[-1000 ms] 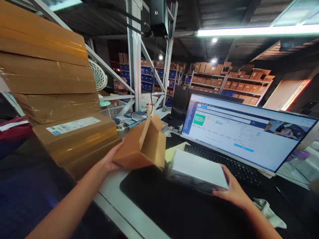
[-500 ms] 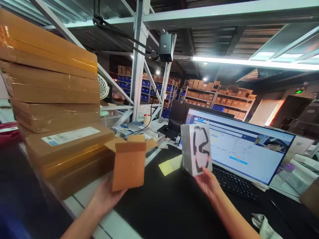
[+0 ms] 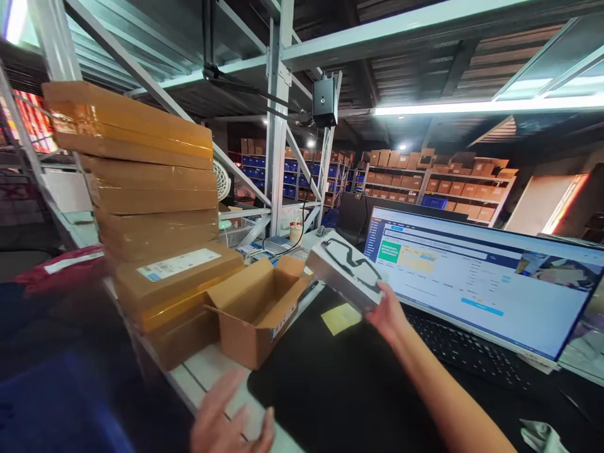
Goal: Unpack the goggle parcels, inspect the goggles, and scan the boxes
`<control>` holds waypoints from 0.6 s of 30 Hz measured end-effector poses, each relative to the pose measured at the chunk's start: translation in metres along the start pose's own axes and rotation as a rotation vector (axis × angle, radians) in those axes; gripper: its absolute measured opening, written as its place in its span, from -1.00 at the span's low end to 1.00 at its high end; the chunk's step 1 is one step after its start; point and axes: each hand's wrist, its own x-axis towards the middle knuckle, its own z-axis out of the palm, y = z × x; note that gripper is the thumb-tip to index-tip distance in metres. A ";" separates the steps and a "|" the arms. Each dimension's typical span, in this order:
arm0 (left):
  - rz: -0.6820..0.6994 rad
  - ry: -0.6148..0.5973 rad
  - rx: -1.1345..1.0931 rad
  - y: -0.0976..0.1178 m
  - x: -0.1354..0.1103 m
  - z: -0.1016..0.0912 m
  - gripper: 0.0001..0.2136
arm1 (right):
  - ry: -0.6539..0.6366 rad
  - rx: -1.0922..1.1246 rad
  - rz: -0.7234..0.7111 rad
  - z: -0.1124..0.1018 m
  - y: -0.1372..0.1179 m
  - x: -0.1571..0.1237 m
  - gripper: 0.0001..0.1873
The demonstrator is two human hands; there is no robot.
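A white box with a dark looped shape printed on it [image 3: 346, 267] is held by its near end in my right hand [image 3: 387, 313], tilted in front of the monitor. An open cardboard box [image 3: 243, 333] stands at the desk's left edge with its flaps spread; its visible inside shows bare cardboard. My left hand [image 3: 231, 418] is below that box at the bottom of the view, apart from it, with fingers spread and slightly blurred, holding nothing.
Taped cardboard cartons [image 3: 155, 182] are stacked high at the left. A monitor [image 3: 453, 277] and a keyboard [image 3: 467, 349] stand at the right. A yellow paper [image 3: 340, 318] lies on the black mat [image 3: 330, 390]. A red bag [image 3: 63, 267] sits far left.
My left hand has let go of the cardboard box, which now stands on the desk, and has dropped lower. The white box has tipped from upright toward lying and shifted left.
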 end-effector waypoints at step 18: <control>-1.186 -0.143 -0.970 0.053 0.112 0.225 0.10 | 0.065 -1.183 -0.763 -0.005 -0.082 -0.069 0.08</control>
